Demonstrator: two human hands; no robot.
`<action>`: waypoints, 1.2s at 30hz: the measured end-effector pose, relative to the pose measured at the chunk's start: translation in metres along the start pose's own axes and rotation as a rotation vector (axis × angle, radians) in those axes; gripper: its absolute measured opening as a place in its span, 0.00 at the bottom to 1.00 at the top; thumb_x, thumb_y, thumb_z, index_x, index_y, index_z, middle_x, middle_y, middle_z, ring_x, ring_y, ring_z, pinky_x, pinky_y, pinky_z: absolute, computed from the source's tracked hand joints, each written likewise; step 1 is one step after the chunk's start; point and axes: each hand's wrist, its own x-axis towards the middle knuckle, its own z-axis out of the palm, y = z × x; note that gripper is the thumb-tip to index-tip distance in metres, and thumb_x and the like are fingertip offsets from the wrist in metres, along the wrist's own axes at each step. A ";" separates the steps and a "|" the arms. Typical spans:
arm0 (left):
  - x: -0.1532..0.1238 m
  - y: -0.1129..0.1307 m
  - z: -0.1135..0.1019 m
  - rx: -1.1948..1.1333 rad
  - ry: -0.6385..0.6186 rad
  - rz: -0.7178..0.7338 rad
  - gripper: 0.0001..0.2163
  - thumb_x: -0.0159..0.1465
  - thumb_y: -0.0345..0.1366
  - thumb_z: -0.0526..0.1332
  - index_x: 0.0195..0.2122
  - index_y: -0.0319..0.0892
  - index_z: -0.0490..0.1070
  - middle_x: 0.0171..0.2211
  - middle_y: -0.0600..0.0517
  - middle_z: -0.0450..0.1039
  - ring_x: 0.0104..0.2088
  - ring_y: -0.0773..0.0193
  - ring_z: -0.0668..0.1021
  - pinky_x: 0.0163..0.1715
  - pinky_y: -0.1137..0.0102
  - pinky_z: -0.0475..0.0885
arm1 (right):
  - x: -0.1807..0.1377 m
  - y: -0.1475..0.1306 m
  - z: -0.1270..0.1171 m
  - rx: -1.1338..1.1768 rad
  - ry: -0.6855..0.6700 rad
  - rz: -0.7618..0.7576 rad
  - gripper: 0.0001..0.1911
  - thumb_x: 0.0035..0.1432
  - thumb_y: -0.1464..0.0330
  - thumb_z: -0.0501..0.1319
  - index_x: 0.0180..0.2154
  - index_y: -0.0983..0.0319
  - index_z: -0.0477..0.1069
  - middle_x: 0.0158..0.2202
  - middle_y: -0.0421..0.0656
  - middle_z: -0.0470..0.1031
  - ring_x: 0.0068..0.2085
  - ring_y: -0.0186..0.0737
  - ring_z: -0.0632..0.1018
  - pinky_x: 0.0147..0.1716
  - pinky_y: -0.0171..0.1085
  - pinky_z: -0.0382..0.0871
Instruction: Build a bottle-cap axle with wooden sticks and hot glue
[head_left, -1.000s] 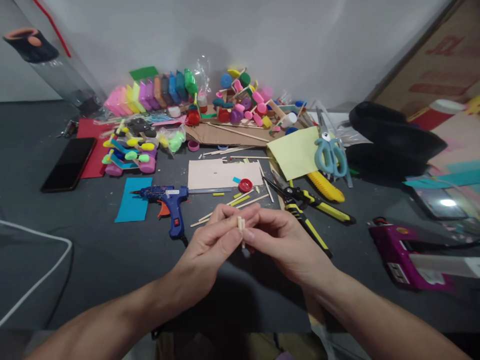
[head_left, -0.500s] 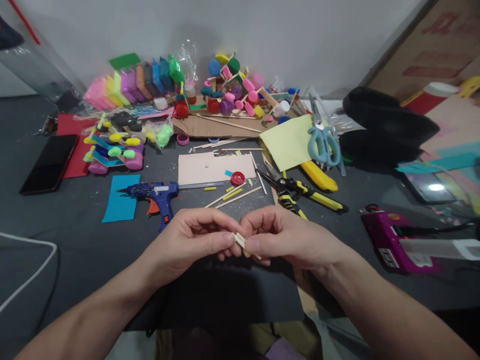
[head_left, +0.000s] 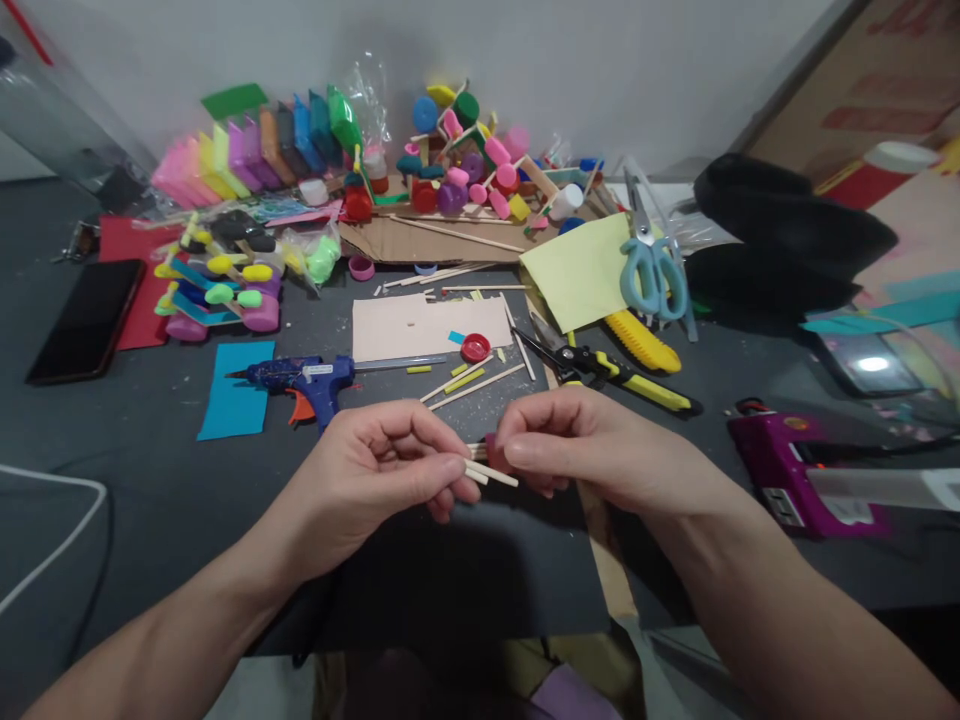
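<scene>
My left hand (head_left: 375,470) is closed in a pinch on short pale wooden sticks (head_left: 489,474) that poke out to the right. My right hand (head_left: 592,445) is closed too, its fingertips on the other end of the same sticks. Both hands hover just above the dark grey table (head_left: 135,440), near its front edge. A blue glue gun (head_left: 300,380) lies just beyond my left hand. Yellow-handled cutters (head_left: 607,372) lie just beyond my right hand.
A beige card (head_left: 420,325) with a red cap (head_left: 475,348) and loose sticks lies ahead. Behind are coloured clay packs (head_left: 255,150), a heap of caps (head_left: 465,170), a yellow sheet (head_left: 581,272), scissors (head_left: 656,275). A black phone (head_left: 82,320) is left, a purple device (head_left: 787,460) right.
The sticks have turned from upright to lying nearly level between my fingers. Both hands have dropped slightly nearer to me, and the view has tilted down a little.
</scene>
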 end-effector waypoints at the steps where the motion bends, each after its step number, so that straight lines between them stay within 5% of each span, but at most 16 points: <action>1: 0.000 0.001 0.001 0.011 0.024 0.015 0.03 0.60 0.31 0.70 0.31 0.39 0.78 0.25 0.52 0.82 0.23 0.72 0.80 0.26 0.80 0.76 | -0.001 -0.001 -0.001 -0.026 0.006 -0.001 0.19 0.53 0.55 0.71 0.28 0.65 0.75 0.22 0.36 0.69 0.23 0.27 0.65 0.20 0.30 0.55; 10: -0.003 0.000 0.008 0.194 0.058 0.078 0.03 0.59 0.31 0.70 0.30 0.41 0.77 0.26 0.54 0.82 0.27 0.69 0.82 0.27 0.80 0.75 | -0.009 -0.002 0.000 -0.196 0.030 0.016 0.16 0.55 0.58 0.69 0.28 0.65 0.74 0.21 0.35 0.66 0.24 0.29 0.62 0.22 0.31 0.54; 20: -0.005 -0.003 0.005 0.618 0.085 0.417 0.02 0.63 0.32 0.67 0.32 0.42 0.77 0.28 0.55 0.80 0.27 0.71 0.79 0.29 0.79 0.72 | -0.010 -0.005 0.013 -0.306 0.126 -0.114 0.18 0.60 0.55 0.66 0.28 0.63 0.74 0.23 0.36 0.67 0.25 0.30 0.65 0.24 0.31 0.57; 25: -0.004 0.001 0.004 0.297 -0.062 0.183 0.04 0.66 0.33 0.64 0.39 0.41 0.77 0.35 0.49 0.84 0.35 0.64 0.84 0.36 0.74 0.78 | -0.011 -0.007 0.010 -0.274 0.113 -0.100 0.16 0.60 0.57 0.66 0.28 0.63 0.73 0.22 0.36 0.67 0.24 0.29 0.63 0.22 0.31 0.55; 29: 0.000 0.001 0.000 -0.018 -0.146 -0.050 0.03 0.65 0.34 0.66 0.36 0.40 0.76 0.32 0.48 0.85 0.32 0.64 0.85 0.35 0.74 0.79 | -0.012 -0.007 0.006 -0.246 0.095 -0.085 0.17 0.59 0.57 0.67 0.26 0.63 0.72 0.21 0.35 0.65 0.24 0.29 0.62 0.22 0.31 0.55; 36: 0.000 -0.001 0.001 -0.097 -0.138 -0.101 0.05 0.64 0.31 0.68 0.31 0.38 0.76 0.27 0.50 0.84 0.28 0.69 0.84 0.31 0.80 0.78 | -0.012 -0.004 0.006 -0.234 0.071 -0.051 0.18 0.58 0.55 0.68 0.28 0.63 0.73 0.22 0.35 0.64 0.24 0.29 0.62 0.22 0.31 0.54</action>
